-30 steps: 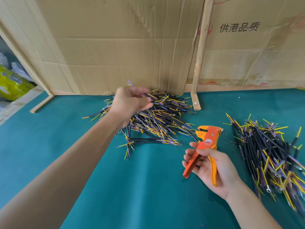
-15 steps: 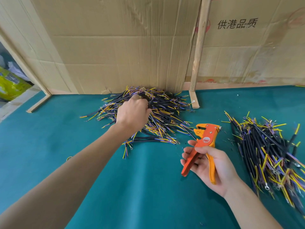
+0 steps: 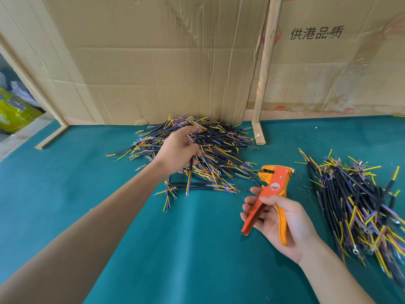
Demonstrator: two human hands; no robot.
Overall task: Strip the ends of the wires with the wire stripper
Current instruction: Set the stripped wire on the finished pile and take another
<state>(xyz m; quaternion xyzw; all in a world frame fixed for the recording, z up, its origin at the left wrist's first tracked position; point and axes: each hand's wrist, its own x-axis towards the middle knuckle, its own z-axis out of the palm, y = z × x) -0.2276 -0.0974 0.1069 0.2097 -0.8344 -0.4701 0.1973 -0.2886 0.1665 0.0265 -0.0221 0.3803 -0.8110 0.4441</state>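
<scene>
A heap of black cables with yellow, blue and purple wire ends (image 3: 221, 150) lies on the green table by the cardboard wall. My left hand (image 3: 178, 150) reaches into this heap, and its fingers curl round one black cable (image 3: 191, 163) that hangs down below the palm. My right hand (image 3: 278, 218) holds the orange wire stripper (image 3: 270, 189) by its handles near the table's middle right, jaws pointing up and away. The stripper's handles are spread apart, and no wire is in its jaws.
A second pile of the same cables (image 3: 359, 205) spreads along the right side of the green table (image 3: 175, 249). Cardboard sheets (image 3: 164, 62) and a wooden post (image 3: 262, 84) stand behind. A yellow-green bag (image 3: 15, 108) lies at far left.
My left hand dropped from above the heap into it and now lifts slightly with a black cable in its fingers. My right hand and the stripper have hardly moved.
</scene>
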